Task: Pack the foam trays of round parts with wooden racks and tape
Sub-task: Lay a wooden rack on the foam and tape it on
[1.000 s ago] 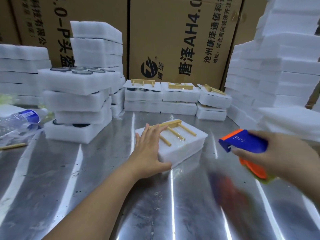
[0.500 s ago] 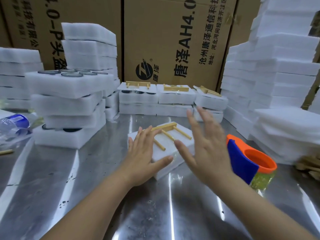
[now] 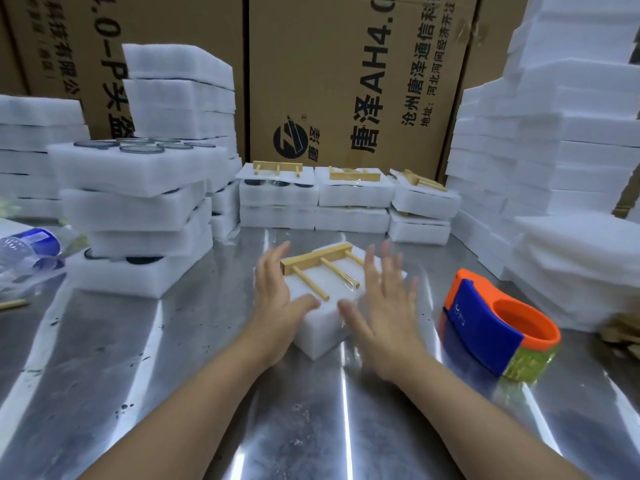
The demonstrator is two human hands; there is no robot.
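Left hand (image 3: pixel 277 292) lies flat with straight fingers against the left side of the foam tray (image 3: pixel 322 322) on the desk (image 3: pixel 173 375), thumb on top. Right hand (image 3: pixel 384 306), blurred, is spread open at the tray's right edge. A wooden rack (image 3: pixel 318 266) lies on top of the tray. To the tray's right stands the tape dispenser (image 3: pixel 485 320). Behind the tray, a carton (image 3: pixel 346 81) reads "唐泽AH4.0".

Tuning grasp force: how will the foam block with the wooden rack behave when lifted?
Likely light and squashy: the foam block is white foam, so grip gently. The wooden rack looks taped on, probably won't slip. On the shiny metal table it may skid if pushed.
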